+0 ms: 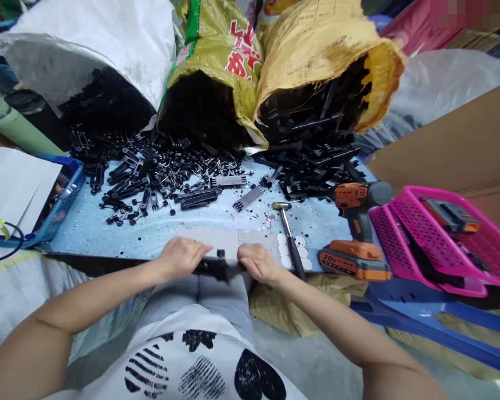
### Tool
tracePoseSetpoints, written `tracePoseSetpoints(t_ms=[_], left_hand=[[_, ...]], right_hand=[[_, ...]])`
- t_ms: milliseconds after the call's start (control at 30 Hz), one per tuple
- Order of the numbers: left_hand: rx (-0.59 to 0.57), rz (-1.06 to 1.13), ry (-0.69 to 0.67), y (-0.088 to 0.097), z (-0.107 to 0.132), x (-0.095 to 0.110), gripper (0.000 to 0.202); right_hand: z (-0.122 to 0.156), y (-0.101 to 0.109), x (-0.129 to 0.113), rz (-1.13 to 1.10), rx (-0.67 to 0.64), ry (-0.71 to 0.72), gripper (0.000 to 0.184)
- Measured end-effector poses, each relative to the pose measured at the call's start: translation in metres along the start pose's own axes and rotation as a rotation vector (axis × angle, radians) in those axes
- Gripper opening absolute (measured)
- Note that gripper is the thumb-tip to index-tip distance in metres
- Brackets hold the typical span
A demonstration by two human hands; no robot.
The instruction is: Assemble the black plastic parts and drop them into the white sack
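Between both hands, at the table's front edge, is a black plastic part [219,269], slightly blurred, with a small knob sticking up. My left hand [183,256] is closed round its left end. My right hand [259,263] grips the other end in a fist. Just behind the hands lies a light grey board [206,235] on the blue tabletop. A hammer [290,236] with a black handle rests to the right of my right hand, over several white discs [284,250]. Beyond the board are two flat grey-black toothed pieces, one of them a slanted strip [249,198].
Black parts [127,172] and small pins spill from a white sack [95,33], a green-yellow sack [212,61] and a yellow sack [316,50]. An orange cordless drill [358,228] stands at right beside pink baskets [441,239]. A blue basket [69,194] holds papers at left.
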State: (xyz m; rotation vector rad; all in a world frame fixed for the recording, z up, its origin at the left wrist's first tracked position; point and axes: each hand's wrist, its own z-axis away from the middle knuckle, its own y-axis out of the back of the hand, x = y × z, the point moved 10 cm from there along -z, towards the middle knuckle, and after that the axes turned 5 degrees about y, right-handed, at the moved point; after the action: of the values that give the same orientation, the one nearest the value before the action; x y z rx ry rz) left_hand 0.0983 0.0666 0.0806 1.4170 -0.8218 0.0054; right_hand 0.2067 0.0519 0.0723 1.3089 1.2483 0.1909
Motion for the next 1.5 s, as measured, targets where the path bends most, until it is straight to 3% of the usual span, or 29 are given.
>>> tracePoseSetpoints(t_ms=[67, 133, 233, 400, 500, 567, 667, 733, 867, 933, 967, 1067, 1133, 1167, 1267, 1400, 1500], left_hand=[[-0.069, -0.248, 0.159, -0.014, -0.013, -0.034, 0.054], [-0.114, -0.373, 0.241, -0.023, -0.021, -0.051, 0.055], [-0.15, -0.399, 0.266, -0.032, -0.027, -0.055, 0.057], [-0.158, -0.341, 0.231, -0.034, -0.026, -0.048, 0.059], [-0.115, -0.307, 0.205, -0.031, -0.026, -0.05, 0.059], [-0.042, -0.3, 0.149, -0.024, -0.026, -0.048, 0.059], [0.077, -0.284, -0.1, -0.01, -0.02, -0.023, 0.061], [0.148, -0.172, -0.321, 0.001, -0.004, 0.007, 0.064], [0.245, 0.334, -0.606, 0.03, 0.032, 0.065, 0.067], [0.318, 0.553, -0.646, 0.042, 0.04, 0.082, 0.065], [0.389, 0.621, -0.638, 0.046, 0.042, 0.085, 0.064], [0.581, 0.584, -0.637, 0.044, 0.046, 0.085, 0.065], [0.62, 0.385, -0.635, 0.029, 0.042, 0.08, 0.064], [0.627, 0.264, -0.635, 0.021, 0.038, 0.074, 0.059], [0.593, -0.11, -0.565, -0.005, 0.013, 0.04, 0.043], [0.206, -0.416, -0.285, -0.038, -0.045, -0.036, 0.038], [0.068, -0.425, -0.049, -0.031, -0.07, -0.082, 0.038]], right_hand=[[-0.002, -0.008, 0.034, 0.312, -0.186, -0.246, 0.061], [-0.008, -0.008, 0.046, 0.513, -0.296, -0.357, 0.06], [-0.033, -0.012, 0.029, 0.63, -0.278, -0.215, 0.063], [-0.052, -0.029, 0.011, 0.63, -0.324, 0.034, 0.043], [-0.048, -0.022, 0.006, 0.557, -0.302, 0.142, 0.048], [-0.039, -0.005, 0.011, 0.538, -0.246, 0.108, 0.057], [-0.019, 0.026, 0.01, 0.538, -0.129, 0.051, 0.063], [-0.008, 0.039, -0.011, 0.419, -0.061, 0.155, 0.065], [0.001, 0.045, -0.073, -0.149, 0.08, 0.439, 0.064], [-0.002, 0.042, -0.092, -0.41, 0.252, 0.521, 0.063], [-0.003, 0.04, -0.092, -0.487, 0.404, 0.514, 0.062], [0.006, 0.025, -0.055, -0.532, 0.943, 0.245, 0.058], [0.003, 0.008, -0.022, -0.515, 1.064, 0.065, 0.05], [-0.006, 0.002, -0.006, -0.498, 1.024, 0.026, 0.047], [-0.055, 0.009, 0.055, -0.283, 0.718, -0.045, 0.039], [-0.12, 0.06, 0.167, 0.27, 0.471, -0.325, 0.032], [-0.168, 0.076, 0.222, 0.597, 0.209, -0.437, 0.036]])
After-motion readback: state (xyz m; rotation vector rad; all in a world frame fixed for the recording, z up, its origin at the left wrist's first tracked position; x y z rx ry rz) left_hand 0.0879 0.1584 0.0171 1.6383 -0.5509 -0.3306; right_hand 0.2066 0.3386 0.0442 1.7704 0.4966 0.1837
